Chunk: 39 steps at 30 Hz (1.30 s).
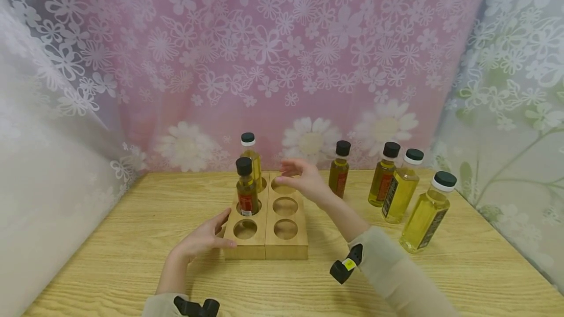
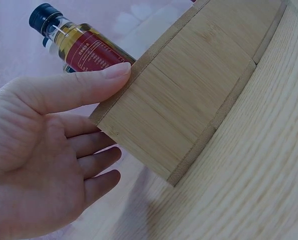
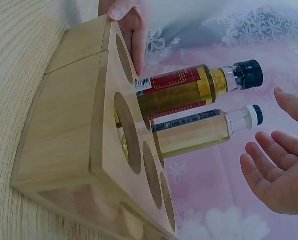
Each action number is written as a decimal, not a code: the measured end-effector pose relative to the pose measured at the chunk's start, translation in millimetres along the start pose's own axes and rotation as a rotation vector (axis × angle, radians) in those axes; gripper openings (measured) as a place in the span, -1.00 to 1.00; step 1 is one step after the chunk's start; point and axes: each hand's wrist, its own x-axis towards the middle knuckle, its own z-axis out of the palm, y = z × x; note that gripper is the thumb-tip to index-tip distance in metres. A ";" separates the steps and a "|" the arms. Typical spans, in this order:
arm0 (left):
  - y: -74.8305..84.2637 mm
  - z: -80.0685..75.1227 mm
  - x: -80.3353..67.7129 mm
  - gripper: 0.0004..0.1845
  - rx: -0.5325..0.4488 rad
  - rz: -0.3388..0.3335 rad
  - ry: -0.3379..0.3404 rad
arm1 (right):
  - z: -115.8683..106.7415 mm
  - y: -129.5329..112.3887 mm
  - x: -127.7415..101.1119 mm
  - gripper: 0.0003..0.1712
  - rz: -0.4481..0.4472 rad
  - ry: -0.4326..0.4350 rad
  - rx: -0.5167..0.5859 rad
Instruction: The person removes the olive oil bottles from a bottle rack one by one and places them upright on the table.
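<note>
A wooden rack (image 1: 266, 238) with six round holes stands mid-table. Its left column holds two oil bottles: a red-labelled one (image 1: 246, 190) in the middle hole and a paler one (image 1: 251, 158) behind it. My left hand (image 1: 216, 234) rests at the rack's front left corner with straight fingers, the thumb (image 2: 113, 75) lying along the rack's edge (image 2: 189, 85). My right hand (image 1: 288, 172) hovers open over the back right hole and holds nothing. In the right wrist view its spread fingers (image 3: 279, 165) are just beyond both bottles' caps (image 3: 249, 75).
Several more oil bottles stand on the table to the right of the rack: a dark one (image 1: 340, 172), an amber one (image 1: 384, 177) and two larger pale ones (image 1: 402, 190) (image 1: 425, 214). Flowered curtains close in the back and both sides.
</note>
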 end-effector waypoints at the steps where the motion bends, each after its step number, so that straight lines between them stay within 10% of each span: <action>1: 0.4 0.0 -0.2 0.09 0.000 0.000 0.000 | 2.2 -0.5 1.4 -0.37 -0.004 -0.006 -0.003; 39: 0.7 0.0 1.3 0.08 0.014 -0.013 0.004 | 70.9 8.8 23.5 -0.31 0.056 -0.110 -0.069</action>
